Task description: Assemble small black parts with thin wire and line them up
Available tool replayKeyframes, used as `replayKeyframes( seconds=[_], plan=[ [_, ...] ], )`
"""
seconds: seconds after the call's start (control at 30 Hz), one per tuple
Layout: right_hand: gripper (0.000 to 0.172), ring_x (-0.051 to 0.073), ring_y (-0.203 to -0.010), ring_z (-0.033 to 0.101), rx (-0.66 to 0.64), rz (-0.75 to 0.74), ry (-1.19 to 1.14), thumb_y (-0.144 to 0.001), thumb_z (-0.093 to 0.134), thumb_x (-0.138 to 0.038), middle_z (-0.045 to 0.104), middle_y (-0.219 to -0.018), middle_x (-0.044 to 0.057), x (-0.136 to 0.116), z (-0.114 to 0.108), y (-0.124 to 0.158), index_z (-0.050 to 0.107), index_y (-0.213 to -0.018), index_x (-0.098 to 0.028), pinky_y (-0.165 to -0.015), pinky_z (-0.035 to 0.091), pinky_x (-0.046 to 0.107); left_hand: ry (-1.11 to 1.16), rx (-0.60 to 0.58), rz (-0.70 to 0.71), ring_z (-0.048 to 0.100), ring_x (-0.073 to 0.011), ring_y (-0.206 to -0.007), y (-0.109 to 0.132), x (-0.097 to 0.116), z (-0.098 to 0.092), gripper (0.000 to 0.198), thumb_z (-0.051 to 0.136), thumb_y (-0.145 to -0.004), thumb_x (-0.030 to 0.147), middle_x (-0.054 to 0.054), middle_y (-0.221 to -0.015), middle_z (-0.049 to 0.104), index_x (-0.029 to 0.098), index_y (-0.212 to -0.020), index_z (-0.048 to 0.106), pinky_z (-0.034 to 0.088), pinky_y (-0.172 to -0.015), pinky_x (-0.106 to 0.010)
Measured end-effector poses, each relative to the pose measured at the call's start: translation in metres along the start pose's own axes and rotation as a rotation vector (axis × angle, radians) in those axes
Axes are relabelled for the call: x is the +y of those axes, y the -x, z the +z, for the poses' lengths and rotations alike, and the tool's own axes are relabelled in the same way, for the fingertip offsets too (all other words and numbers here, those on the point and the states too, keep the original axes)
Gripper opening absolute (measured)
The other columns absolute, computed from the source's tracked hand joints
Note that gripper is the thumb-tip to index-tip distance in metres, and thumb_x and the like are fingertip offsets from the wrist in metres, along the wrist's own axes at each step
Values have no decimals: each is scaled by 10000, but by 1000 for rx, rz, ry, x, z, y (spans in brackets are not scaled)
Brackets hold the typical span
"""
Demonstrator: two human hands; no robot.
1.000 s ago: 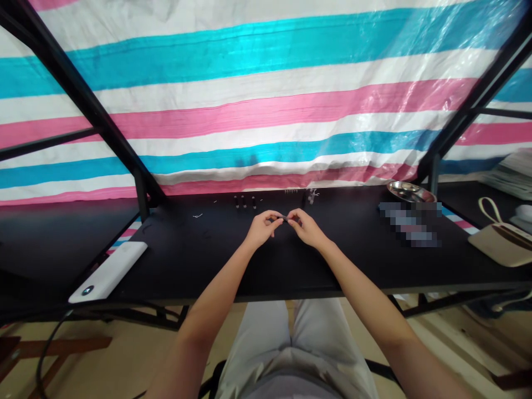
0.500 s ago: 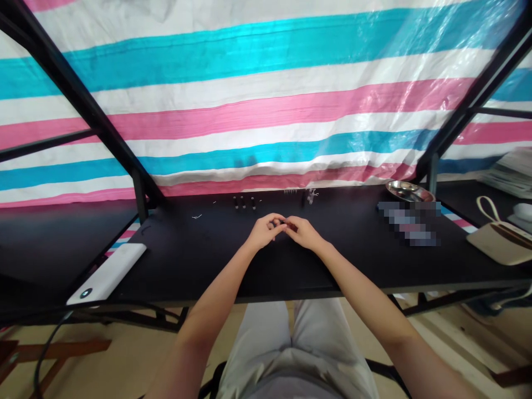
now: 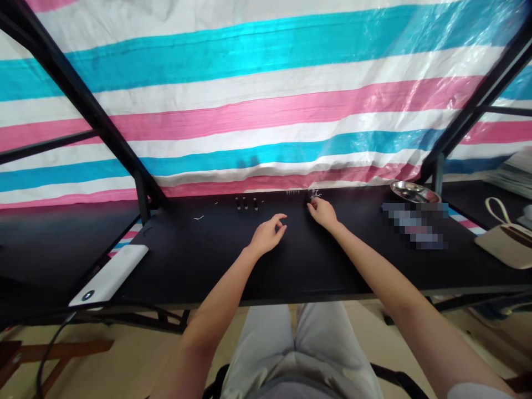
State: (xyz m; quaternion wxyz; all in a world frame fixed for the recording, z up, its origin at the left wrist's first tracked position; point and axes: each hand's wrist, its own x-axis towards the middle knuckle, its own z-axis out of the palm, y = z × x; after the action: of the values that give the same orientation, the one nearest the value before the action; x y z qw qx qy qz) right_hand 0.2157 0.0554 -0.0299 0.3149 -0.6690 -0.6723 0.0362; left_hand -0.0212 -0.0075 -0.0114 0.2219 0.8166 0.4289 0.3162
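My left hand (image 3: 268, 234) hovers just above the middle of the black table (image 3: 199, 260), fingers loosely curled and apart, with nothing visible in them. My right hand (image 3: 322, 213) reaches to the back of the table. Its fingertips are bunched at a small heap of tiny pale parts (image 3: 313, 194); what they pinch is too small to make out. Three small dark upright pieces (image 3: 246, 203) stand at the back, left of both hands. A short row of tiny pieces (image 3: 292, 192) lies between them and the heap.
A white power bank (image 3: 108, 274) with a cable lies at the table's front left edge. A metal dish (image 3: 413, 192) sits at the back right and a beige pouch (image 3: 505, 245) at the far right. Black frame posts (image 3: 141, 202) rise at both sides before a striped tarp (image 3: 266, 111).
The two hands were together at the table's middle, working a small dark item. They have parted: the right hand moved back and right to the heap, and the left stayed near its place.
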Motion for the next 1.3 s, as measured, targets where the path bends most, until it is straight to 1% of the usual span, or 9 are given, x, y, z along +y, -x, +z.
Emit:
replayKeyframes(
  seconds=[0.1, 0.2, 0.4, 0.6, 0.73, 0.87, 1.03, 1.17, 1.3],
  plan=[
    [173, 202, -706, 581, -11, -4, 52, -818, 472, -301, 649, -832, 88, 1, 4, 0, 595, -825, -179, -601, 374, 283, -29, -10, -6, 510, -89, -557, 1, 2, -1, 352, 458, -830, 299, 6, -824, 620, 243, -1177, 489, 388, -603, -221],
    [178, 196, -695, 573, -18, -1, 59, -819, 472, -310, 645, -821, 82, 2, 7, 1, 597, -818, -183, -592, 368, 279, -48, -19, -17, 517, -98, -579, 0, 3, -2, 359, 452, -830, 289, 6, -817, 620, 244, -1184, 488, 392, -621, -228],
    [184, 170, -657, 548, -32, -50, 27, -822, 471, -324, 635, -790, 63, 6, 10, 4, 592, -817, -186, -575, 356, 264, -78, -35, -2, 524, -100, -578, 0, 4, -2, 344, 448, -834, 292, 6, -817, 620, 248, -1172, 499, 385, -600, -221],
    [174, 174, -657, 541, -47, -41, 45, -819, 475, -315, 627, -799, 71, 5, 11, 5, 588, -821, -183, -574, 354, 267, -62, -34, 1, 513, -96, -561, 1, 3, -2, 345, 450, -832, 294, 8, -803, 612, 246, -1170, 503, 379, -588, -218],
    [182, 179, -668, 545, -42, -56, 14, -825, 466, -317, 627, -815, 77, 8, 11, 7, 584, -833, -179, -601, 380, 278, -71, -33, 24, 516, -95, -556, 1, 1, -2, 340, 430, -844, 285, 9, -796, 612, 247, -1175, 498, 383, -593, -219],
    [171, 182, -718, 565, -10, -66, -94, -816, 481, -293, 632, -830, 78, 19, 13, 8, 585, -865, -166, -671, 424, 290, -92, -47, 32, 526, -98, -576, 1, 1, -2, 342, 420, -850, 281, 2, -809, 618, 238, -1183, 488, 387, -601, -220],
    [156, 177, -731, 587, 60, 22, -195, -791, 517, -273, 650, -805, 73, 30, 17, 6, 606, -845, -157, -699, 441, 290, -113, -64, 28, 534, -101, -595, 1, 1, -1, 344, 418, -851, 290, 3, -827, 621, 237, -1185, 482, 390, -602, -219],
    [157, 171, -696, 581, 64, 77, -154, -763, 567, -308, 653, -761, 58, 30, 17, 4, 630, -793, -167, -659, 427, 275, -142, -69, 30, 545, -102, -607, 1, 0, -1, 339, 413, -856, 286, 4, -836, 626, 237, -1184, 482, 396, -604, -218],
    [179, 176, -692, 586, 53, 153, -95, -761, 578, -341, 659, -754, 54, 26, 13, 5, 650, -794, -180, -625, 406, 268, -152, -71, 32, 551, -103, -609, 0, -2, 0, 325, 414, -857, 281, 4, -830, 631, 236, -1170, 491, 398, -599, -217]
  ],
)
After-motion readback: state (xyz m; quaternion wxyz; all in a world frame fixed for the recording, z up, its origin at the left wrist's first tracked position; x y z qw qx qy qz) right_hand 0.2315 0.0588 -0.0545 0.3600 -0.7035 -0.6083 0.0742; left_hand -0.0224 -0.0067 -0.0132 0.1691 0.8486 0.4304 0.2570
